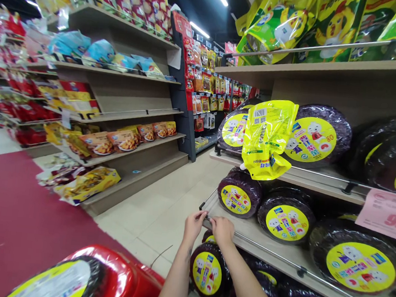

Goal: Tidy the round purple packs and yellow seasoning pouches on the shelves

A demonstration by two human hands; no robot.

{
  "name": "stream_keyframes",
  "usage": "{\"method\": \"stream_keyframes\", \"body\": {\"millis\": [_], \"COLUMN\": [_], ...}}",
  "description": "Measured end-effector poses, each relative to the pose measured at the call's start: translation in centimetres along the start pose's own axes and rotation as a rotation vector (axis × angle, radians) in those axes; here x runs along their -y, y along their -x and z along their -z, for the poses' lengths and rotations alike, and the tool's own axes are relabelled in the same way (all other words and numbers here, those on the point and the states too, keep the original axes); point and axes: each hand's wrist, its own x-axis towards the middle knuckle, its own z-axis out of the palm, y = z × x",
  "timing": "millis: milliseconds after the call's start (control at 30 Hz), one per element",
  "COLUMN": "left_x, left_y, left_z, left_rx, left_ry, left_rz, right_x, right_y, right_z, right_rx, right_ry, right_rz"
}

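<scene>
My left hand (195, 224) is closed in a pinch at the front left corner of a shelf, by the black corner clip (201, 207) of a thin metal guard rail (262, 246). Just beside it, my right hand (223, 230) has its fingers curled on the rail's end at the shelf edge. My fingers partly hide that corner. Round dark packs with yellow labels stand behind the rail, the closest being a wrapped pack (239, 194) right above my hands. Higher up, a yellow pouch (268, 139) hangs over the front edge of the shelf above, against similar round packs.
A shiny red object (129, 279) with a round labelled pack (62, 280) on it is at the lower left. Below my hands are more round packs (207, 268). A shelf unit (135, 175) with bagged food stands across the tiled aisle. A pink price sign (387, 216) hangs at right.
</scene>
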Motion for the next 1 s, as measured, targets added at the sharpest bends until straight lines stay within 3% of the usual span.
{"method": "stream_keyframes", "body": {"millis": [133, 233, 367, 467, 567, 667, 767, 867, 1000], "left_x": [-0.6, -1.5, -3.8, -6.9, -11.0, -15.0, -17.1, -17.3, -17.0], "left_y": [-0.1, -0.1, 0.2, 0.6, 1.5, 4.5, 10.3, 17.6, 25.1], "left_z": [-0.3, -0.6, -0.7, -1.1, -3.2, -7.5, -12.7, -17.2, -21.1], "left_rx": [-0.008, -0.041, -0.111, -0.167, -0.250, -0.308, -0.232, 0.103, 0.398], "left_ry": [-0.054, -0.125, -0.272, -0.387, -0.476, -0.410, -0.284, -0.258, -0.372], "left_rz": [0.018, 0.051, 0.124, 0.141, -0.094, -0.482, -0.843, -1.162, -1.389], "right_x": [1.1, 1.8, -0.8, -6.7, -15.7, -26.5, -36.2, -42.1, -45.1], "right_y": [0.1, 1.3, 7.2, 15.3, 24.9, 34.6, 42.6, 46.5, 45.0], "right_z": [0.3, 1.9, 6.3, 9.8, 12.2, 13.8, 15.1, 16.6, 18.2], "right_rx": [-0.007, -0.088, -0.183, -0.239, -0.410, -0.647, -0.851, -0.947, -0.805], "right_ry": [0.014, -0.027, -0.137, -0.304, -0.395, -0.540, -0.833, -1.039, -1.165], "right_rz": [0.060, 0.127, 0.197, 0.168, -0.009, -0.425, -0.922, -1.109, -1.138]}}
